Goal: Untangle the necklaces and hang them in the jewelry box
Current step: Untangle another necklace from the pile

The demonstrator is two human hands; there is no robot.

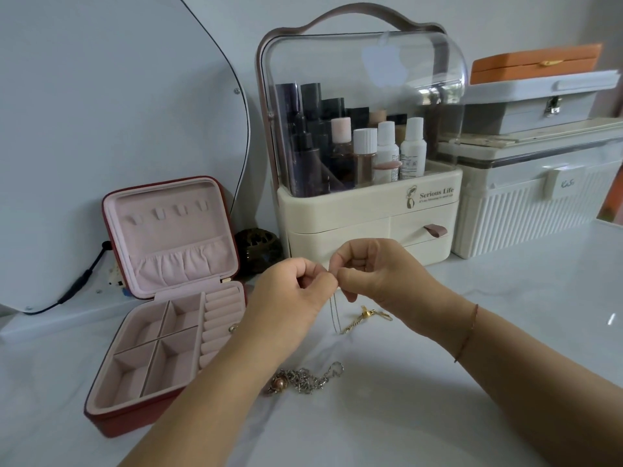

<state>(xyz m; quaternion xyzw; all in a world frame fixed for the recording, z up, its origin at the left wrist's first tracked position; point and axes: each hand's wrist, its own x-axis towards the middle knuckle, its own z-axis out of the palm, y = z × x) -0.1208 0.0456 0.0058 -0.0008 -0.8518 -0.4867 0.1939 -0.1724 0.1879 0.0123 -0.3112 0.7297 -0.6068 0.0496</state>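
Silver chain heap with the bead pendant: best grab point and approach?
Probably the curved end loop sticking out at the right of the silver chain heap: pinch it from above. It lies clear of the bunched links, while the round bead pendant sits at the tangled left end.

3 necklaces: 1 thin chain (334, 310), 1 gold chain (358, 320), 1 silver chain (312, 379). 1 jewelry box (111, 420) with 4 hooks (158, 214) and 4 square compartments (148, 323). 1 organizer (367, 210), 3 stacked cases (526, 210), 1 mirror (101, 129).

Left hand (290, 291) and right hand (381, 278) touching, fingers (352, 256) curled, pinching.
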